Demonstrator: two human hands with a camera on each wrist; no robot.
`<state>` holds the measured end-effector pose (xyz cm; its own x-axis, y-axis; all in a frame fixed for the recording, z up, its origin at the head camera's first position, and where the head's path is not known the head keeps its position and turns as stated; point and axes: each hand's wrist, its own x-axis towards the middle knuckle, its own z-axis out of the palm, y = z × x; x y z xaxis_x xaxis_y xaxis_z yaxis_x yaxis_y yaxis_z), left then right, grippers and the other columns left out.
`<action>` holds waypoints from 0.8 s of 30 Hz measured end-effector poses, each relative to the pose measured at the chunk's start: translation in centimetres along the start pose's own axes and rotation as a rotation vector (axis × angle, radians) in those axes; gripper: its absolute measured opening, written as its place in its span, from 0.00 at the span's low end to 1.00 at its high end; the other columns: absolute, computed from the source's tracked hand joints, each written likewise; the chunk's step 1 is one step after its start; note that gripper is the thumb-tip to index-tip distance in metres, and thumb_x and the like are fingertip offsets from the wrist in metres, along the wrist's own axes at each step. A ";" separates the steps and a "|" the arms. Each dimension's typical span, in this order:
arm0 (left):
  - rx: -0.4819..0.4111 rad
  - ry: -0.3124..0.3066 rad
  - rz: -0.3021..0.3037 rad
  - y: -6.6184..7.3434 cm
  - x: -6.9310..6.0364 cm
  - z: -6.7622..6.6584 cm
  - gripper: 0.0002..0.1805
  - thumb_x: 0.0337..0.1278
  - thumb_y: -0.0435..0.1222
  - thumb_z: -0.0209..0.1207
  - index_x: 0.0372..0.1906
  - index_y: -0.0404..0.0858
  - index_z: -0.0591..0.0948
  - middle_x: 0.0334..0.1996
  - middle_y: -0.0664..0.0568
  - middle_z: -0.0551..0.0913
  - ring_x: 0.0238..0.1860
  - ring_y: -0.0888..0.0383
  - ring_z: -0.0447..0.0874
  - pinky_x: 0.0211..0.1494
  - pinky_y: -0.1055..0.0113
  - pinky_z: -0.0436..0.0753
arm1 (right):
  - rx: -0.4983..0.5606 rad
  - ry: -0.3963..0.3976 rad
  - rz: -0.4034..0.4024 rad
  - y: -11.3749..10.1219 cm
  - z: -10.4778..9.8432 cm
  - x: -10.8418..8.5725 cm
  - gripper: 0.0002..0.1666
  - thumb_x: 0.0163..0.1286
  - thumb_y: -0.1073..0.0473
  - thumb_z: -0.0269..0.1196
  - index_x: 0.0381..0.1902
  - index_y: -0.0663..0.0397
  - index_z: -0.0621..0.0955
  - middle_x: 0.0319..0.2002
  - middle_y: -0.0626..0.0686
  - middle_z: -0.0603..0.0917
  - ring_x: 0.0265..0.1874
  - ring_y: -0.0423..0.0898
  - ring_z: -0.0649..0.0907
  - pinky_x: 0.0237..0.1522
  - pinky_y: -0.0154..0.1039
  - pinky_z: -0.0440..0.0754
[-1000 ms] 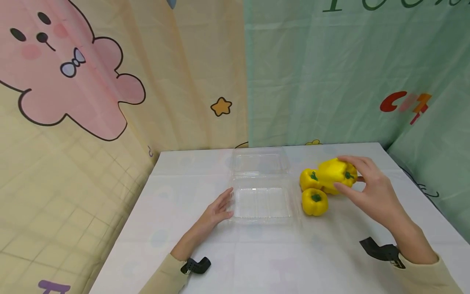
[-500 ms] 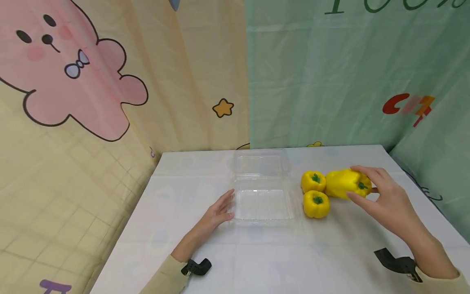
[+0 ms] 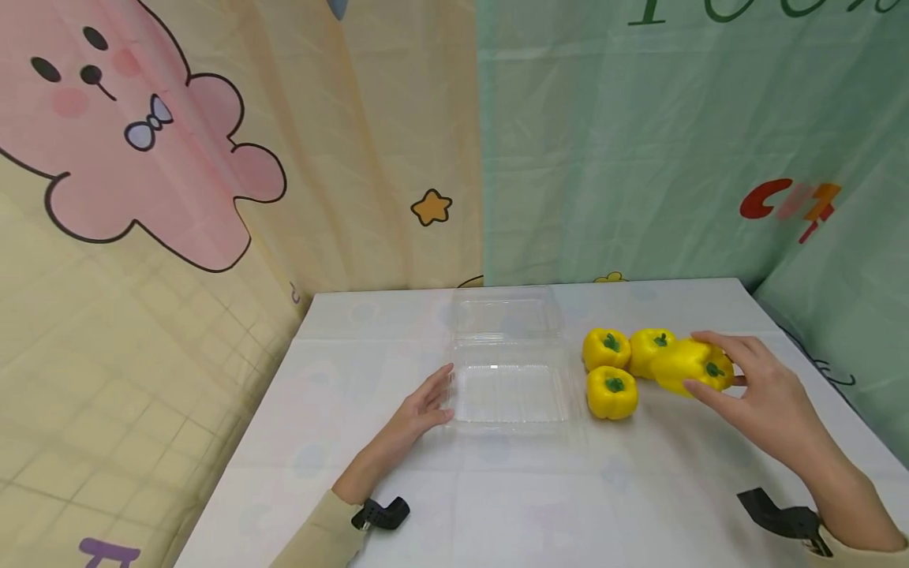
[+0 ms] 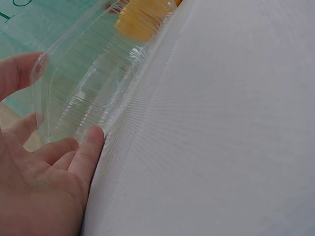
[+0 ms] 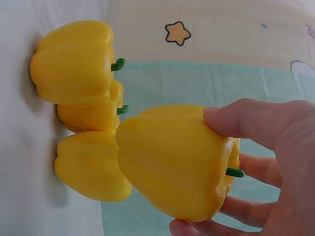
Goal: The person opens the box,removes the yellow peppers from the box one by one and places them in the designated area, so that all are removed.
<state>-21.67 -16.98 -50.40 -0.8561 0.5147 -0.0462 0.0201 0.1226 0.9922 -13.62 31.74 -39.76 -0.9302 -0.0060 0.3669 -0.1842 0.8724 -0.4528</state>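
In the head view, my right hand (image 3: 763, 394) holds a yellow bell pepper (image 3: 687, 366) with a green stem. The right wrist view shows this bell pepper (image 5: 172, 160) between thumb (image 5: 246, 115) and fingers, stem toward the palm. Beside it are three more yellow bell peppers: one back left (image 3: 606, 349), one in front (image 3: 612, 393) and one (image 3: 648, 349) partly hidden behind the held one. My left hand (image 3: 412, 418) rests against the left side of a clear plastic clamshell container (image 3: 507, 426). In the left wrist view, its thumb touches the container's rim (image 4: 42, 98), fingers spread lower down.
The clamshell's lid (image 3: 506, 312) lies folded back behind its base on the white-covered table (image 3: 341, 379). Printed curtains (image 3: 611, 158) hang behind the table and at both sides. A black wrist mount (image 3: 784, 517) sits below my right hand.
My right hand has moved right and toward me with the held bell pepper, uncovering the pepper behind it. The left hand has stayed at the container. The head view has shifted slightly.
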 end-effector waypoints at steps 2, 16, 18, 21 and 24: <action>0.002 0.000 -0.002 0.0 0.0 0.0 0.43 0.75 0.35 0.57 0.86 0.57 0.52 0.87 0.49 0.48 0.87 0.44 0.46 0.85 0.44 0.56 | -0.007 -0.019 0.010 0.2 0.1 0.0 0.40 0.65 0.52 0.77 0.72 0.53 0.74 0.63 0.67 0.73 0.53 0.65 0.74 0.36 0.15 0.67; -0.012 -0.001 -0.003 0.0 0.0 0.0 0.43 0.76 0.34 0.57 0.86 0.55 0.52 0.87 0.48 0.47 0.87 0.43 0.45 0.85 0.43 0.55 | 0.002 -0.129 0.008 1.0 2.1 -0.1 0.43 0.65 0.52 0.77 0.72 0.58 0.72 0.59 0.67 0.73 0.50 0.64 0.77 0.48 0.69 0.85; -0.011 -0.001 -0.004 0.0 0.0 0.0 0.43 0.76 0.34 0.57 0.86 0.55 0.52 0.87 0.48 0.47 0.87 0.42 0.45 0.85 0.43 0.56 | -0.001 -0.137 0.005 1.1 2.3 0.0 0.43 0.64 0.53 0.77 0.72 0.58 0.72 0.59 0.67 0.73 0.50 0.64 0.77 0.47 0.68 0.85; -0.008 -0.001 -0.004 -0.1 0.0 -0.1 0.42 0.76 0.34 0.57 0.86 0.55 0.52 0.87 0.48 0.47 0.87 0.42 0.45 0.85 0.43 0.56 | -0.010 -0.149 0.006 1.2 2.5 0.1 0.43 0.64 0.53 0.77 0.71 0.59 0.72 0.59 0.68 0.74 0.49 0.65 0.78 0.46 0.66 0.86; -0.009 -0.005 0.000 0.0 0.0 -0.1 0.42 0.76 0.34 0.57 0.86 0.55 0.52 0.87 0.47 0.47 0.87 0.42 0.46 0.85 0.43 0.55 | -0.022 -0.165 0.009 1.3 2.8 0.2 0.43 0.63 0.54 0.77 0.71 0.60 0.72 0.60 0.69 0.74 0.50 0.66 0.78 0.46 0.65 0.86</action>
<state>-21.72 -17.05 -50.41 -0.8536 0.5188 -0.0472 0.0153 0.1155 0.9932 -14.92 31.57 -42.55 -0.9715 -0.0771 0.2240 -0.1708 0.8831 -0.4370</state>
